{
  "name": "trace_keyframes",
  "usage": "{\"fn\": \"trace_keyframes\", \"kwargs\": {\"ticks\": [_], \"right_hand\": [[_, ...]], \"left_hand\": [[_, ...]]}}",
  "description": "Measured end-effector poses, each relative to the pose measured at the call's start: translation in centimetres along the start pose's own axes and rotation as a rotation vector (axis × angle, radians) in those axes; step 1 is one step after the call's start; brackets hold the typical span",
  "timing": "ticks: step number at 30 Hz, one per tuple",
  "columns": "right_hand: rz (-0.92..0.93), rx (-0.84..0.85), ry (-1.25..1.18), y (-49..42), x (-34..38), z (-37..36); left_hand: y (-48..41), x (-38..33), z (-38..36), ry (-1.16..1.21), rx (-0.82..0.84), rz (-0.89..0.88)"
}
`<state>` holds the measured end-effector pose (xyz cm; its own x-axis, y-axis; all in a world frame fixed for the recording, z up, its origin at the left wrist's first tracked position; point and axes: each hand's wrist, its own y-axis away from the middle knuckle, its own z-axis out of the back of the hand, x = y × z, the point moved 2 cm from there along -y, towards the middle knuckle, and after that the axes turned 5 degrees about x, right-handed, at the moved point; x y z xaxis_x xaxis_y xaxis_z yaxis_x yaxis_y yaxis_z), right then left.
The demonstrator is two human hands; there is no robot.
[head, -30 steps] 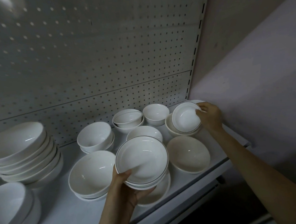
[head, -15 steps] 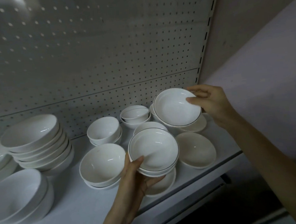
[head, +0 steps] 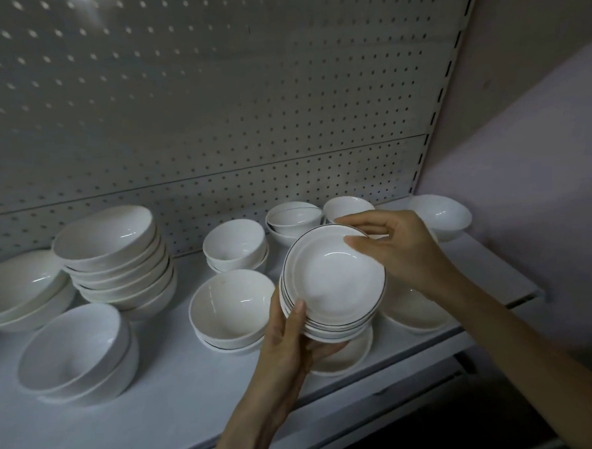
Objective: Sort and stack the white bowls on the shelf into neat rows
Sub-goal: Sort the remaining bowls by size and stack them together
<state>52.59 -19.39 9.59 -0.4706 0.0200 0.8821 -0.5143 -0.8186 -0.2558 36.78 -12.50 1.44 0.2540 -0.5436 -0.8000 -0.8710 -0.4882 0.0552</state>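
My left hand (head: 290, 338) grips a small stack of shallow white bowls with dark rim lines from below, thumb on the left edge. On top of that stack lies the top rimmed bowl (head: 335, 277), and my right hand (head: 395, 246) pinches its far right rim. The stack is held tilted above the white shelf (head: 166, 402). Under it sits a shallow bowl (head: 346, 357), partly hidden. A deep bowl (head: 232, 305) stands just left of my left hand.
A tall bowl stack (head: 114, 258) and large bowls (head: 75, 352) fill the shelf's left. Small bowls (head: 235, 243) line the pegboard (head: 213, 108) at the back. One bowl (head: 440, 215) sits in the far right corner by the wall.
My right hand carried the rimmed bowl from the back right down and left onto the stack in my left hand. The view shifted right.
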Motion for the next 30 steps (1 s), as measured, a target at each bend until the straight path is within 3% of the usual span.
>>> {"fn": "trace_keyframes", "kwargs": {"ticks": [12,18,25,30], "right_hand": [[-0.080,-0.086,-0.082,1.2,-1.3,-2.2],[-0.064,-0.033,-0.136,2.1,-0.1,-4.5],[-0.061,0.151,-0.193,3.0,1.4,-9.4],[-0.039,0.470,-0.305,5.5,1.9,-13.7]], "left_hand": [[1.4,0.0,0.4,-0.014,-0.037,-0.005],[3.5,-0.1,2.2,-0.017,-0.094,0.014],[7.0,-1.4,4.6,0.029,-0.232,-0.036],[9.7,-2.0,8.5,0.057,-0.387,0.007]]}}
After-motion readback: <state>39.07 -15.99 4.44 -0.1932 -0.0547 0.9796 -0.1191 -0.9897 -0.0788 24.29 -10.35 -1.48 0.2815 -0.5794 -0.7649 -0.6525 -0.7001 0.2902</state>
